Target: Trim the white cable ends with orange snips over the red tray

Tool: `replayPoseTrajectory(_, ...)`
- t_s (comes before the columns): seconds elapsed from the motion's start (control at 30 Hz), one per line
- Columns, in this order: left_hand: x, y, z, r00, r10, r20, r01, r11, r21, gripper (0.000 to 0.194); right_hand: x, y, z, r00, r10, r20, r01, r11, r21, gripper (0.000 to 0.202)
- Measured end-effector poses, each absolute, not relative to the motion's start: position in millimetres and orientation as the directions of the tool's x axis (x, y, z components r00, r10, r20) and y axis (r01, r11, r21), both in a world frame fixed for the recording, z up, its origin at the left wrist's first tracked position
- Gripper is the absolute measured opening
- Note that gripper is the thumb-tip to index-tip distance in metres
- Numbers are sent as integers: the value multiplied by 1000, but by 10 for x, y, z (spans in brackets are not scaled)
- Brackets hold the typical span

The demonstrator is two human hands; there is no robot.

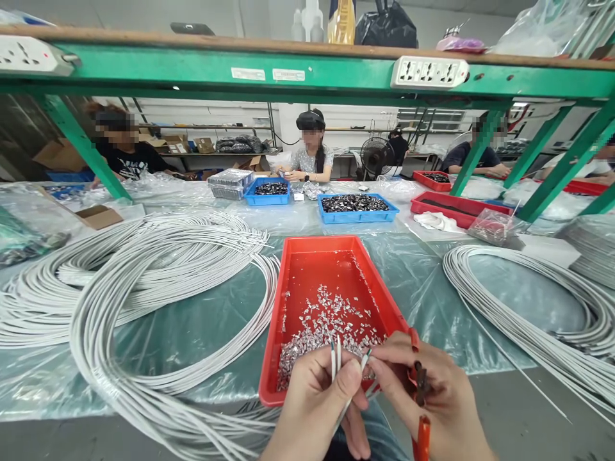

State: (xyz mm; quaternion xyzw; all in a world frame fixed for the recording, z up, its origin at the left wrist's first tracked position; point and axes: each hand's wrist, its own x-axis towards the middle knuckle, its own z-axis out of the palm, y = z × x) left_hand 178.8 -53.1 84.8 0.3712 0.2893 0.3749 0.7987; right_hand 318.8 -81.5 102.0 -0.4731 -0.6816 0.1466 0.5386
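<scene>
My left hand point(317, 397) is closed around a few thin white cables point(339, 352), whose ends stick up past my thumb, one with a green tip. Thumb and forefinger of my right hand point(444, 394) pinch near another green-tipped cable end. In that same right hand lie cutting pliers point(423, 435) with red handles; their jaws are partly hidden by the fingers. Both hands are over the near end of a red tray point(317, 243). Small silvery foil scraps point(312, 333) are scattered across its floor, thickest toward the near side.
Large coils of white cable point(103, 282) lie left of the tray; another coil point(461, 272) lies right. Beyond stand blue trays point(358, 218) of dark parts and red trays point(456, 214). A green shelf frame point(298, 73) crosses overhead. Several people sit across the bench.
</scene>
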Motion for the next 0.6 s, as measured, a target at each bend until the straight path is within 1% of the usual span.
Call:
replayPoseTrajectory(0.1,1805,-539,841,494,848,-192,-354,398,847,45,3226,-820,1018,-54,765,641,564,553,-613,18)
replayPoseTrajectory(0.17,1808,-532,835,488,850,-196,-336,391,857,45,3230,-823,1006,-45,775,630,610,521,-597,16)
replayPoseTrajectory(0.23,1795,-506,825,546,814,-199,-334,429,839,44,3231,-810,1003,-28,816,578,586,482,-652,16)
replayPoseTrajectory(0.33,1749,-446,810,668,720,-186,-362,533,765,40,3277,-744,1036,0,906,423,493,368,-789,17)
replayPoseTrajectory(0.37,1729,-428,808,696,694,-186,-365,564,741,39,3312,-716,1055,27,929,369,503,306,-808,19)
replayPoseTrajectory(0.43,1689,-404,806,711,678,-186,-382,595,707,38,3411,-676,1091,115,954,277,563,167,-809,19)
replayPoseTrajectory(0.5,1660,-396,804,683,706,-184,-418,585,695,37,3533,-687,1098,117,969,219,591,109,-799,5)
replayPoseTrajectory(0.53,1651,-396,801,663,726,-182,-441,576,689,36,3598,-720,1082,84,973,213,588,125,-799,17)
replayPoseTrajectory(0.57,1646,-397,796,647,742,-178,-463,567,681,35,3663,-769,1051,30,974,227,583,167,-795,36)
replayPoseTrajectory(0.6,1646,-398,791,633,754,-175,-481,561,674,34,3726,-830,1008,-2,962,274,585,224,-780,57)
